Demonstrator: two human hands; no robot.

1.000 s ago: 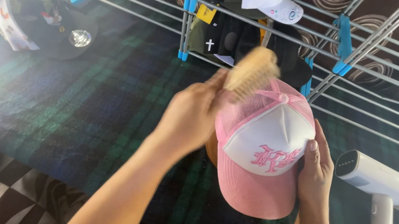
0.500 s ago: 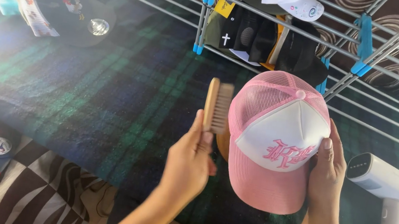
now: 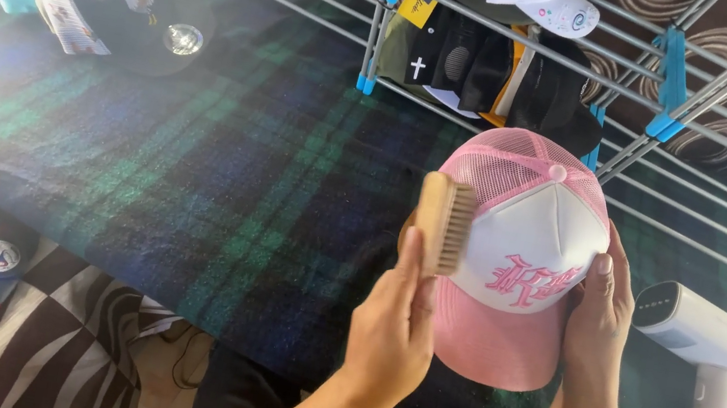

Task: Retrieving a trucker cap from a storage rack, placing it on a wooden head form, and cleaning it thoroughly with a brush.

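the left hand [image 3: 390,333] is clenched on a brush [image 3: 443,224], upright, bristles touching the cap's [image 3: 523,262] left side. the right hand [image 3: 598,315] clasps the cap's right edge, holding it above the plaid surface [image 3: 191,164], brim toward the person. a steamer [image 3: 707,344] lies just right; a rack [image 3: 529,54] of caps stands behind.

One head-worn view looks steeply down and forward from close above; a plaid blanket [image 3: 191,164] fills it (wire rack [image 3: 550,48] along the far edge).
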